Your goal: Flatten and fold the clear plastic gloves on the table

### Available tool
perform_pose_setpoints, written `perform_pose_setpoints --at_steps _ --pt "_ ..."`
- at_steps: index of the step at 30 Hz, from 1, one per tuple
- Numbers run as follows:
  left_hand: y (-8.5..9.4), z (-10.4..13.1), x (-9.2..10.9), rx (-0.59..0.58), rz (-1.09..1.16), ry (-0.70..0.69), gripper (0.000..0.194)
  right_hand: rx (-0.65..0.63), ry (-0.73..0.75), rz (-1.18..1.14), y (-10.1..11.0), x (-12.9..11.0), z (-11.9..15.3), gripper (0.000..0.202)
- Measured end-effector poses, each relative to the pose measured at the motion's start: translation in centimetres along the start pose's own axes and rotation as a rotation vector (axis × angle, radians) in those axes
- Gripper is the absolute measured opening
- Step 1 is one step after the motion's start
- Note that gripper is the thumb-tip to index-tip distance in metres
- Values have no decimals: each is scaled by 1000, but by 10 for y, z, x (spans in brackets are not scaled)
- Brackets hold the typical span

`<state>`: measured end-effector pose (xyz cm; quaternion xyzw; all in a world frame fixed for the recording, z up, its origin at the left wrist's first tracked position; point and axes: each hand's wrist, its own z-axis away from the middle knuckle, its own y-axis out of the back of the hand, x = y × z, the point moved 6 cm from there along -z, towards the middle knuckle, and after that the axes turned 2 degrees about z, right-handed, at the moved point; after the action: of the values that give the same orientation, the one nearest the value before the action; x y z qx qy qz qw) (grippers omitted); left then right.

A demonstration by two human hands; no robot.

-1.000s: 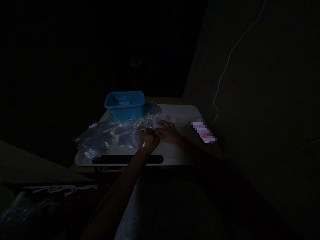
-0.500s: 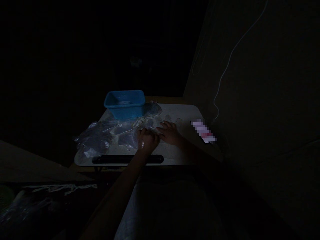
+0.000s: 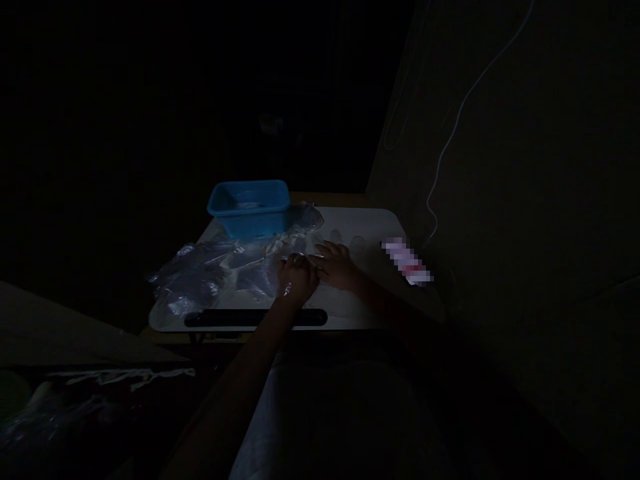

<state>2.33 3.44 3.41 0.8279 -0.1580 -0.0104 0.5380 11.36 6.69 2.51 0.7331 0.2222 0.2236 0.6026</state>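
In the dim light my left hand [image 3: 299,280] rests on the white table [image 3: 375,303], its fingers curled down beside clear plastic [image 3: 257,280]. Whatever is under those fingers is hidden. Close against it on the right, my right hand [image 3: 339,268] lies with its fingers stretched apart, the fingertips near my left hand. Just beyond the hands are faint thin round pieces [image 3: 357,244], too dark to name. A pale crumpled bit [image 3: 279,245] lies among the plastic.
A blue plastic basin [image 3: 250,223] stands at the table's back left. Crumpled clear plastic bags [image 3: 187,287] cover the left side. A phone with a blurred screen [image 3: 406,260] lies on the right, near a white cable [image 3: 457,123]. A black slot [image 3: 225,319] runs along the front edge.
My left hand has shifted very slightly, its fingers a little more bunched. My right hand's fingers have edged slightly left. Everything else stays put.
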Motion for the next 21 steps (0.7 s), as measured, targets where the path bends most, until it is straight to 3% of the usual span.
perform_pose_setpoints --at_steps 21 --pt "7 1 3 35 -18 -6 32 27 -91 14 3 12 1 44"
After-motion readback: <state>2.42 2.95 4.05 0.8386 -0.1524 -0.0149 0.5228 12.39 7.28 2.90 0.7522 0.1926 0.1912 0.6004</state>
